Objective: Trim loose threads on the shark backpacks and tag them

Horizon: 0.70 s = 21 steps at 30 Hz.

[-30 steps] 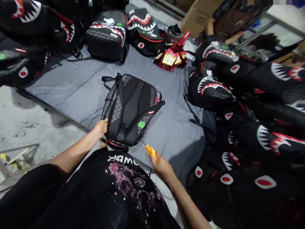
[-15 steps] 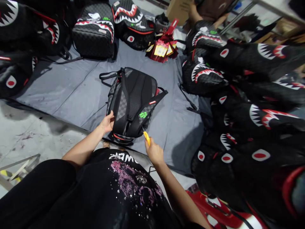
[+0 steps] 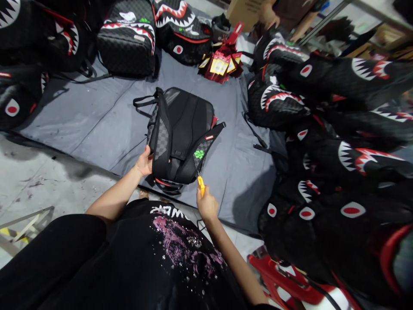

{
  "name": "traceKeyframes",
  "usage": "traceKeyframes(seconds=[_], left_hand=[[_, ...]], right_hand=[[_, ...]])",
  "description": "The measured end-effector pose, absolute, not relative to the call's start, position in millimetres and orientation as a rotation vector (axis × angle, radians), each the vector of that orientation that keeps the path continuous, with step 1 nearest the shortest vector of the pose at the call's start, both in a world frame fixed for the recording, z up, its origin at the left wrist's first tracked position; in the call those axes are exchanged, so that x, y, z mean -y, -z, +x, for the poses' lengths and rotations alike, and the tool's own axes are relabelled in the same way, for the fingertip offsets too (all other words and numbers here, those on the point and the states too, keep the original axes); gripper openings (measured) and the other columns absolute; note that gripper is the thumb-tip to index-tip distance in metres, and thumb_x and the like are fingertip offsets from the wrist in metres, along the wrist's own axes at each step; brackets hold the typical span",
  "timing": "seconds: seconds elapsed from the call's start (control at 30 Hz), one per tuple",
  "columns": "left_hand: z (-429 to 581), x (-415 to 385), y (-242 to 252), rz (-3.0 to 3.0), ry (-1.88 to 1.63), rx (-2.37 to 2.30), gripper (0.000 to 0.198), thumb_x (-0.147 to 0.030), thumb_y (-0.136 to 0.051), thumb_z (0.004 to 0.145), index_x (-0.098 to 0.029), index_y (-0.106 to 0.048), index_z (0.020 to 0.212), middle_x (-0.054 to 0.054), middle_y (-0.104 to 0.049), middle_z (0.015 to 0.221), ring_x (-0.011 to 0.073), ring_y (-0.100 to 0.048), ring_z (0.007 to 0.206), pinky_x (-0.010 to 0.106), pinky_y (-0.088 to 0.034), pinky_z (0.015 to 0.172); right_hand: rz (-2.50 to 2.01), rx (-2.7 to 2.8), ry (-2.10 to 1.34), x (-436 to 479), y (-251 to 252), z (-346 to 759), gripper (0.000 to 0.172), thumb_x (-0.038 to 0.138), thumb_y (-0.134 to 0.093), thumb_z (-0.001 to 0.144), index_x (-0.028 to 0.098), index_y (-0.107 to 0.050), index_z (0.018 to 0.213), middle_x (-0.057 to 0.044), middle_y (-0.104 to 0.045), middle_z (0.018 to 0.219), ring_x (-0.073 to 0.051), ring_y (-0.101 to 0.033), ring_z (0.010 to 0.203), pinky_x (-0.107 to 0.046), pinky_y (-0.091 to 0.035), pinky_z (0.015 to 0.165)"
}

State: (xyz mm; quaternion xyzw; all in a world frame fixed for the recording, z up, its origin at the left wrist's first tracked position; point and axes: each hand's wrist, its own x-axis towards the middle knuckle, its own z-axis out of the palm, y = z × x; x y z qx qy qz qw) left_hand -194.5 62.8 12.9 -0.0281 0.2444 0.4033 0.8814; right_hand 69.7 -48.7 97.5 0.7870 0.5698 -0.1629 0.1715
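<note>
A black checkered backpack [image 3: 185, 133] lies back side up in the middle of the grey cloth, its straps and a green print showing. My left hand [image 3: 144, 162] grips the backpack's lower left side, thumb up; the other fingers go beneath a shoulder strap, where they are mostly hidden. In my closed right hand [image 3: 207, 204] is a yellow utility knife [image 3: 201, 184], its thin metal tip pointing up at the bag's lower right corner. Whether that tip touches the bag, I cannot tell.
Black shark-mouth backpacks are piled on the right [image 3: 322, 172] and stand along the back [image 3: 127, 47]. Red and yellow tags [image 3: 220, 66] lie in a bunch at the back. Another person's hand [image 3: 269, 17] shows behind the right pile. A red stool [image 3: 277, 275] stands lower right.
My left hand has slid further under the strap, lifting it a little. The knife has shifted slightly right and its tip has drawn back from the bag. The other person's brown bag is out of view.
</note>
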Motion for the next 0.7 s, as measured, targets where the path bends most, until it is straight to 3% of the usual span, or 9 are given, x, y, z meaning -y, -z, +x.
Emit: traceKeyframes(seconds=[0.4, 0.7], left_hand=[[-184, -66, -12, -0.034, -0.88, -0.565, 0.075, -0.067, -0.028, 0.092, -0.007, -0.058, 0.126, 0.016, -0.074, 0.095, 0.0271, -0.072, 0.092, 0.041, -0.056, 0.089], [-179, -66, -18, 0.007, -0.85, -0.491, 0.071, -0.064, -0.028, 0.094, -0.006, -0.061, 0.12, 0.016, -0.074, 0.093, 0.0266, -0.071, 0.095, 0.04, -0.054, 0.092]], right_hand=[[2.328, -1.555, 0.626, 60, -106, 75, 0.045, 0.046, -0.026, 0.1, 0.018, -0.051, 0.126, -0.014, -0.072, 0.092, -0.029, -0.07, 0.088, -0.033, -0.046, 0.067], [2.097, -1.679, 0.84, 152, -124, 70, 0.04, 0.039, -0.027, 0.099, 0.019, -0.055, 0.119, -0.011, -0.074, 0.085, -0.029, -0.072, 0.08, -0.032, -0.047, 0.063]])
